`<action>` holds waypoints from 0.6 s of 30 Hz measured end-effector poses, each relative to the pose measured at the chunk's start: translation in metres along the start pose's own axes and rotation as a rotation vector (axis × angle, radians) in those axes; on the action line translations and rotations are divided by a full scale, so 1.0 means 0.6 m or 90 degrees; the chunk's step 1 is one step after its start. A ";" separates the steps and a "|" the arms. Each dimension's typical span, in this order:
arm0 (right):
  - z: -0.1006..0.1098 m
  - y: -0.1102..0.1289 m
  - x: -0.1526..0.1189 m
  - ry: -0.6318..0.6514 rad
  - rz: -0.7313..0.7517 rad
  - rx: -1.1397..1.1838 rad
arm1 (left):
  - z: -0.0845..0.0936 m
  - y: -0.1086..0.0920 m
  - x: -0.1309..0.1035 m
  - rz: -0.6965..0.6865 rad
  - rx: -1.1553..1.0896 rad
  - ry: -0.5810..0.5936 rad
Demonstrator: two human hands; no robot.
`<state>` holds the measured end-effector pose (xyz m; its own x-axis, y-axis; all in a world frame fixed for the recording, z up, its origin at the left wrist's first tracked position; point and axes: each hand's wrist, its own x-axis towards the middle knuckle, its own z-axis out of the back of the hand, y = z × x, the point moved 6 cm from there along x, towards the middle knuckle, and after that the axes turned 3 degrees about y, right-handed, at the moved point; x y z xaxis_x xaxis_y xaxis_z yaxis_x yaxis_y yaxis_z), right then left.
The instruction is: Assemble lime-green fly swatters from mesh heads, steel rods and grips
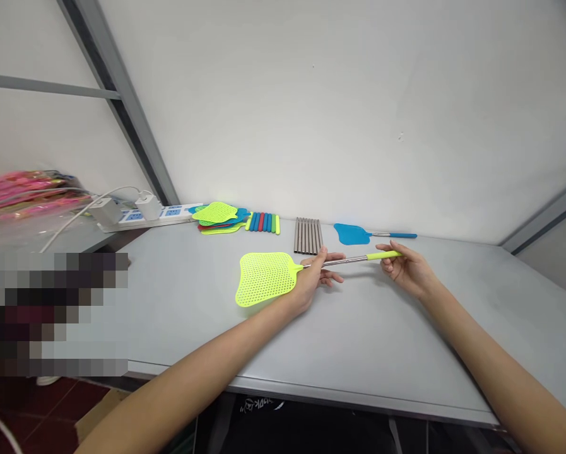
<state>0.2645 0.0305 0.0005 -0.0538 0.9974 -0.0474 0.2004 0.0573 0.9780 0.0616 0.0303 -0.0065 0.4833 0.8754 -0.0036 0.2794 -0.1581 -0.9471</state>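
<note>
One lime fly swatter [266,279] is held over the surface [358,340], its metal shaft [353,260] clasped by the left grip [312,277] and its handle [380,255] pinched by the right grip [408,270]. The shaft could be bent, or the handle loosened, if uneven force were applied.

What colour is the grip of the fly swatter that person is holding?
The grip is bright yellow-green; it shows best in the head view.

Matt plastic swatter head [266,279], shiny metal rod [351,260], smooth plastic grip [381,256], dull metal tubes [308,236], smooth tabletop [349,353]
</note>
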 end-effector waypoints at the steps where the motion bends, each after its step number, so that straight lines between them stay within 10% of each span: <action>1: -0.003 0.001 -0.001 0.003 0.004 0.005 | 0.001 0.002 0.001 0.009 0.001 -0.005; 18: -0.126 -0.056 -0.042 0.283 -0.219 -0.031 | -0.040 0.025 -0.005 0.056 0.135 0.128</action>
<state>0.1853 -0.0001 -0.0156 -0.5170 0.8069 -0.2859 0.0542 0.3642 0.9298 0.0842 0.0141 -0.0131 0.6581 0.7516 -0.0452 0.0601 -0.1122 -0.9919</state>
